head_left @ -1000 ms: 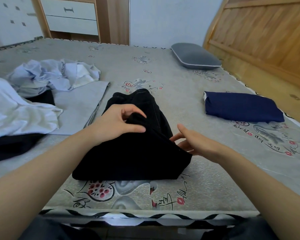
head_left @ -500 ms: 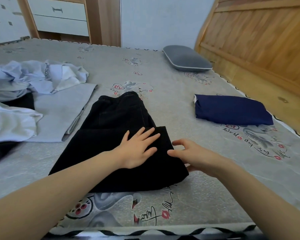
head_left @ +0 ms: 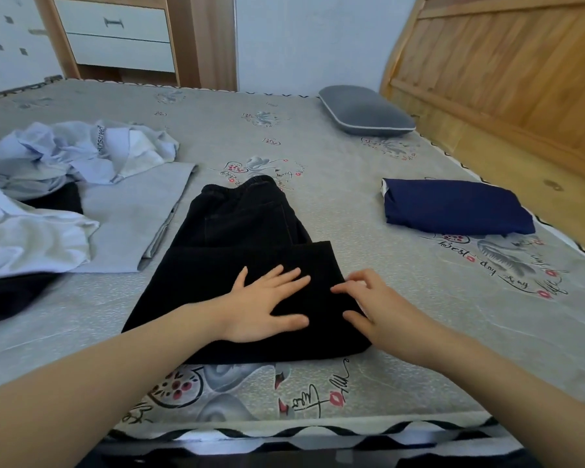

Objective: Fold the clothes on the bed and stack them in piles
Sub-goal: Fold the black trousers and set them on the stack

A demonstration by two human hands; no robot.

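Black trousers [head_left: 237, 231] lie on the bed [head_left: 368, 197] in front of me, their lower part folded up over the legs. My left hand [head_left: 264, 307] presses flat on the folded layer with fingers spread. My right hand [head_left: 368, 305] rests at the fold's right edge, fingers bent onto the cloth; whether it pinches the fabric is unclear. A folded navy garment [head_left: 453, 207] sits to the right. At the left lie a flat grey garment [head_left: 129, 214], crumpled pale blue clothes [head_left: 78, 150], a white garment [head_left: 24, 238] and dark cloth [head_left: 7, 295].
A grey pillow [head_left: 365, 113] lies at the far end by the wooden headboard [head_left: 504, 79]. A wooden cabinet with white drawers [head_left: 115, 32] stands beyond the bed. The bed's near edge [head_left: 284, 430] runs just below my forearms.
My left hand let go of the lifted trouser leg and flattened onto the fold. My right hand slid in to the fold's right edge. The view moved closer.
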